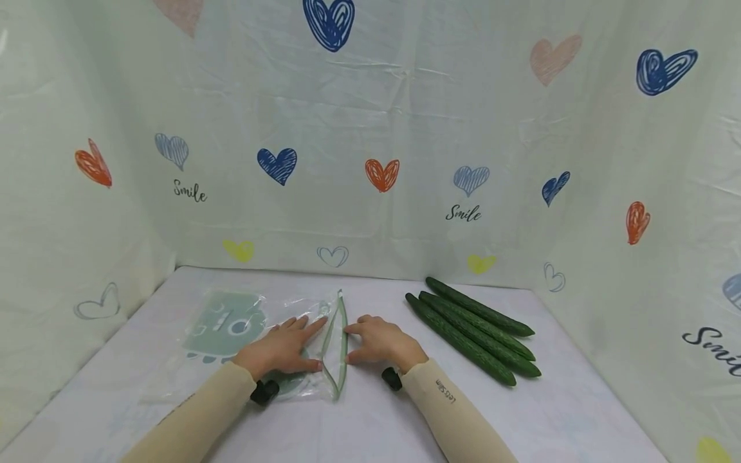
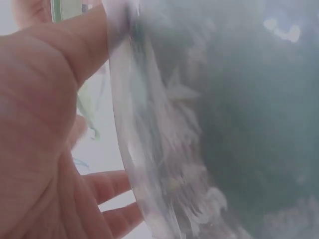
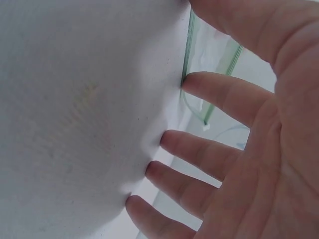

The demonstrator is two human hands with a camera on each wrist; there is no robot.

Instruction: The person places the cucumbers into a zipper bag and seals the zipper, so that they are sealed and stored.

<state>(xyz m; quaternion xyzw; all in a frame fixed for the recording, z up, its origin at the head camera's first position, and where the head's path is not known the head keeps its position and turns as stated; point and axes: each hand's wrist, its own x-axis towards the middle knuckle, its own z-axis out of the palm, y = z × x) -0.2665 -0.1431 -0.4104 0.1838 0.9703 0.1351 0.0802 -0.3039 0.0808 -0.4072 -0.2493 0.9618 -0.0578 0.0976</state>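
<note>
A clear plastic zip bag [image 1: 222, 321] with a pale green cartoon print lies flat on the table, its mouth facing right. The two green zip strips [image 1: 344, 334] stand apart in the middle and meet at both ends. My left hand [image 1: 280, 350] rests on the bag just left of the mouth, fingers spread; in the left wrist view, the clear film [image 2: 239, 124] covers much of the picture. At the right-hand strip, my right hand [image 1: 384, 344] touches the edge with thumb and index finger, its fingers extended and spread in the right wrist view.
Several long green cucumbers [image 1: 475, 334] lie side by side on the right of the white-covered table [image 1: 370, 424]. A heart-printed cloth [image 1: 347, 218] hangs behind the table and along both sides. Dark wrist devices show under both wrists.
</note>
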